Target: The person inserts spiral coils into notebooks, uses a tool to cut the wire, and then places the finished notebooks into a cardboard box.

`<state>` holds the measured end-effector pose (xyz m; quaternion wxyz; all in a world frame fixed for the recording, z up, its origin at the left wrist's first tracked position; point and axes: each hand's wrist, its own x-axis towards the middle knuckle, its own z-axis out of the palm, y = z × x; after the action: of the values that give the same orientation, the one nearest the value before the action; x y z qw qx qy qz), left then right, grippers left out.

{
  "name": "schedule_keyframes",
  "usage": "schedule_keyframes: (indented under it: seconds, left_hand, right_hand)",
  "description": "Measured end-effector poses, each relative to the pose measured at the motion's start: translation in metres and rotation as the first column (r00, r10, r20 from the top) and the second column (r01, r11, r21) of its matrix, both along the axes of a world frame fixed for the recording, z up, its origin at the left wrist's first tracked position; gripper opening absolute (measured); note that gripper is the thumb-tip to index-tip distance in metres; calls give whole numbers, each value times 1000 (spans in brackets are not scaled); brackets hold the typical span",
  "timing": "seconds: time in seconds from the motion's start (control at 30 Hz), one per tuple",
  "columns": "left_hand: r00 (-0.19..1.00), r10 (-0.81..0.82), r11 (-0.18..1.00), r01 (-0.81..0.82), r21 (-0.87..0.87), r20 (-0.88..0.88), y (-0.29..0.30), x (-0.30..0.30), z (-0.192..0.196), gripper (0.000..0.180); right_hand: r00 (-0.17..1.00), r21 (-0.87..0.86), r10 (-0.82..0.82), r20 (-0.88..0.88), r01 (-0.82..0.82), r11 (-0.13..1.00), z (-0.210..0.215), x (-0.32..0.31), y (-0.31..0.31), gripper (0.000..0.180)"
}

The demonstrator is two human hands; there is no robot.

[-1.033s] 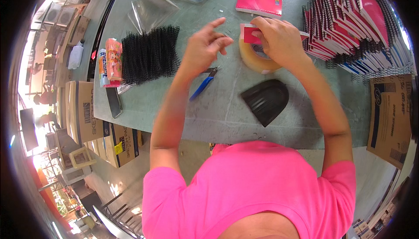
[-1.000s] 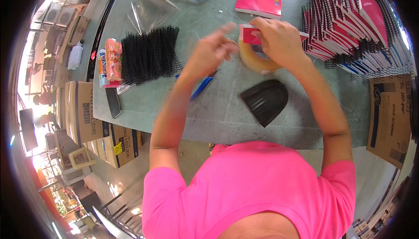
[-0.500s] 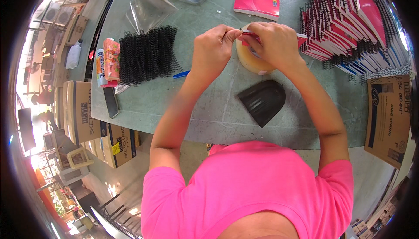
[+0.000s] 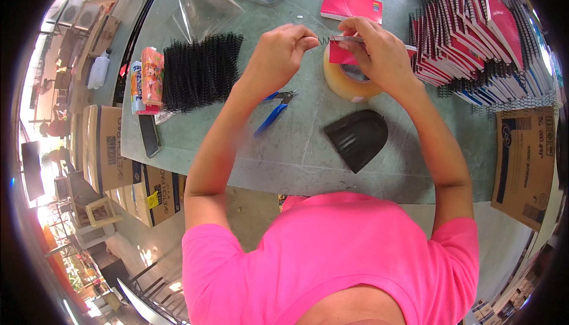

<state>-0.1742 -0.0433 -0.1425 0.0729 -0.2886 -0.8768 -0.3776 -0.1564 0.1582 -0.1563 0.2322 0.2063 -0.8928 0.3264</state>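
Our left hand has drawn back a little to the left since the frame half a second ago, baring a short stretch of black spiral coil between our two hands, and the blue-handled pliers, mostly hidden under our forearm then, now show beside it. We have the left thumb and forefinger brought close together at the coil's outer end, though we cannot tell whether they grip it. With our right hand we pinch a small red-covered notebook between thumb and fingers, the palm half closed over it; the notebook sits under the fingertips, its red cover showing to the left of the thumb, and the coil juts from its left end toward our left hand. Just below the notebook, partly covered by it, is a wide roll of yellowish tape. Nearer to us on the table lies a black, round-ended piece. Beyond the right hand we see another red notebook, to its right a tall pile of spiral-bound notebooks, and well to the left of our left hand a dense row of black coils.
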Motion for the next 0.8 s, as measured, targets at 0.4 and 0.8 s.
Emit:
schedule_keyframes:
  seconds: [0.4, 0.8]
  left_hand:
    - [981, 46, 992, -22, 124, -189, 12, 6, -9, 24]
    - [709, 16, 999, 14, -37, 705, 2, 8, 28, 24]
  right_hand:
    - [983, 376, 45, 177, -110, 920, 13, 3, 0, 20]
    - [974, 31, 132, 185, -140, 990, 6, 3, 5, 15]
